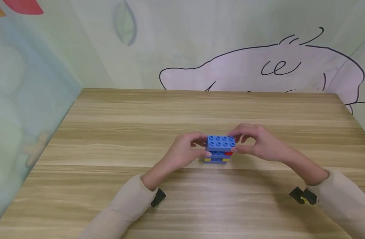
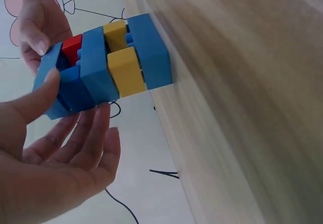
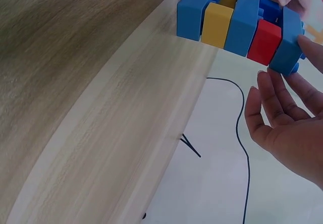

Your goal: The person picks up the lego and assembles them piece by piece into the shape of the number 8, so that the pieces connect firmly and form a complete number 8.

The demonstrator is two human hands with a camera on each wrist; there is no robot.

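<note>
A tower of toy building bricks stands on the wooden table [image 1: 110, 146]. Its top layer is a blue eight-stud brick [image 1: 220, 146]. Below that, a red brick [image 3: 265, 42] and a darker blue brick [image 2: 76, 89] sit at opposite ends, with a gap between. Another blue brick [image 2: 98, 65] comes under them, then two yellow bricks [image 2: 126, 71], then the blue bottom brick [image 2: 151, 52]. My left hand [image 1: 183, 151] pinches the tower's upper left end between thumb and fingers. At the upper right end, my right hand [image 1: 263, 144] pinches the top brick with thumb and fingertips.
Behind the table rises a pale wall [image 1: 95, 43] with a line-drawn cartoon figure on it. A dark strap piece [image 1: 158, 198] shows at the left sleeve cuff, and a similar dark piece [image 1: 303, 196] at the right cuff.
</note>
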